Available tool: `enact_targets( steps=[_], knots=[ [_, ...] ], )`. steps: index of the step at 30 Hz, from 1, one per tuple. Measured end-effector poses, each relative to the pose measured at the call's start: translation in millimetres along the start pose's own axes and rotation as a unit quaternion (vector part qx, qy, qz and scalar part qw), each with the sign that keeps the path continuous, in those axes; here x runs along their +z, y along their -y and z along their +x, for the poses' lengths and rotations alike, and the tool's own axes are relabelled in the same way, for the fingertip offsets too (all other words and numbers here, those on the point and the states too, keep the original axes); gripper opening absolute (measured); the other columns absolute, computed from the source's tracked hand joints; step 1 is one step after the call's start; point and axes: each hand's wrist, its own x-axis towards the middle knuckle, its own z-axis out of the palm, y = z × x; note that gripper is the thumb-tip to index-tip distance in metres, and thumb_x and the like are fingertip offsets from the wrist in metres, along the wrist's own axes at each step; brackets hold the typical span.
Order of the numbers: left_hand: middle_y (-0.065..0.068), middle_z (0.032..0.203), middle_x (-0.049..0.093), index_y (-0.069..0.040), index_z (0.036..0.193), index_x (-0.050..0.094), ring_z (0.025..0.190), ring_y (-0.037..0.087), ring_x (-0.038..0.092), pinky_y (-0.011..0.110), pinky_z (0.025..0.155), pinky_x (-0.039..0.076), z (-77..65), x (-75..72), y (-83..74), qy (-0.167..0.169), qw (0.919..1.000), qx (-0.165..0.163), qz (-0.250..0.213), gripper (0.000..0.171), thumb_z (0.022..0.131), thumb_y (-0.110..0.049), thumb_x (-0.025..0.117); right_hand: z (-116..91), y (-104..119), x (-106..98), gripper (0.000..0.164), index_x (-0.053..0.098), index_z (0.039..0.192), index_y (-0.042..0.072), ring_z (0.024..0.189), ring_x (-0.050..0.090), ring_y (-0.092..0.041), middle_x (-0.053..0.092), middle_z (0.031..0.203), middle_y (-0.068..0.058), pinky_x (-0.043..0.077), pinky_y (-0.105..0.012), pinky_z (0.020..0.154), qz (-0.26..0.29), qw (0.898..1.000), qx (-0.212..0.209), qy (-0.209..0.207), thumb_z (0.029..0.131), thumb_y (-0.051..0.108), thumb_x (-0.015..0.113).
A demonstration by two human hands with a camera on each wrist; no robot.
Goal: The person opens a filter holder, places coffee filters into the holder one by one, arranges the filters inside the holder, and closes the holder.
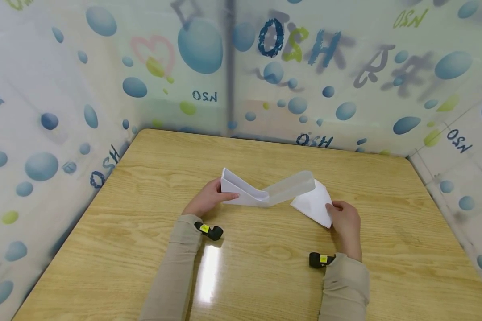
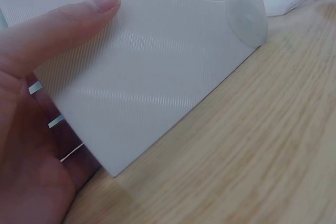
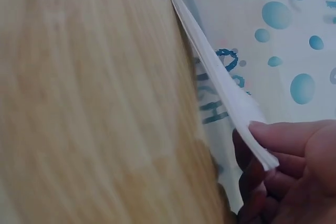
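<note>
In the head view my left hand (image 1: 205,199) grips the left end of a slim white plastic case (image 1: 243,196), thumb on its near face. The case's translucent lid (image 1: 290,186) is swung open, slanting up to the right. The left wrist view shows the case's ribbed face (image 2: 142,72), its lower edge at the table. My right hand (image 1: 346,219) pinches a thin, fan-shaped stack of white paper filters (image 1: 314,204) by its right corner. Part of the stack lies behind the lid's end. Edge-on in the right wrist view, the filters (image 3: 220,80) show several layers between thumb and fingers.
Both hands work over a wood-grain table (image 1: 265,267). Pale curtains (image 1: 305,98) printed with blue bubbles stand along its back and sides. A black strap (image 1: 209,230) is on the left wrist, another (image 1: 320,260) on the right.
</note>
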Motion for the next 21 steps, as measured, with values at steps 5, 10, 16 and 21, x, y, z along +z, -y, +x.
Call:
enact_targets(
  steps=[5, 10, 16, 21],
  knots=[
    [0.002, 0.108, 0.062, -0.019, 0.112, 0.058, 0.098, 0.019, 0.059, 0.034, 0.084, 0.045, 0.2, -0.5, 0.6, 0.0, 1.0, 0.001, 0.002, 0.048, 0.075, -0.045, 0.073, 2.5, 1.3, -0.3, 0.043, 0.053, 0.125, 0.002, 0.097, 0.053, -0.022, 0.056, 0.116, -0.015, 0.043, -0.023, 0.07, 0.057, 0.998, 0.016, -0.024, 0.094, 0.032, 0.05],
    [0.003, 0.107, 0.063, -0.018, 0.112, 0.058, 0.098, 0.019, 0.059, 0.034, 0.084, 0.045, 0.9, -0.4, 1.0, 0.0, 1.0, 0.004, 0.0, 0.047, 0.075, -0.044, 0.073, 4.0, 4.0, -2.5, 0.044, 0.054, 0.125, 0.005, 0.089, 0.053, -0.012, 0.057, 0.11, -0.007, 0.043, -0.016, 0.065, 0.136, 0.988, 0.024, -0.071, 0.093, 0.035, 0.051],
    [0.003, 0.108, 0.063, -0.018, 0.112, 0.058, 0.098, 0.019, 0.059, 0.034, 0.085, 0.045, 2.3, -0.8, 2.5, 0.0, 1.0, -0.003, -0.004, 0.049, 0.074, -0.045, 0.073, 3.0, 7.7, -6.0, 0.038, 0.058, 0.116, 0.005, 0.077, 0.051, -0.005, 0.056, 0.09, 0.005, 0.043, -0.017, 0.066, 0.21, 0.969, 0.004, -0.127, 0.09, 0.034, 0.057],
    [0.002, 0.108, 0.063, -0.019, 0.112, 0.058, 0.098, 0.019, 0.059, 0.035, 0.084, 0.045, 2.0, -0.8, 3.1, -0.001, 1.0, -0.005, -0.001, 0.05, 0.073, -0.046, 0.073, 2.2, 9.2, -6.1, 0.028, 0.061, 0.105, 0.007, 0.075, 0.05, -0.006, 0.054, 0.083, 0.006, 0.041, -0.016, 0.064, 0.279, 0.945, -0.008, -0.174, 0.088, 0.029, 0.063]
  ],
)
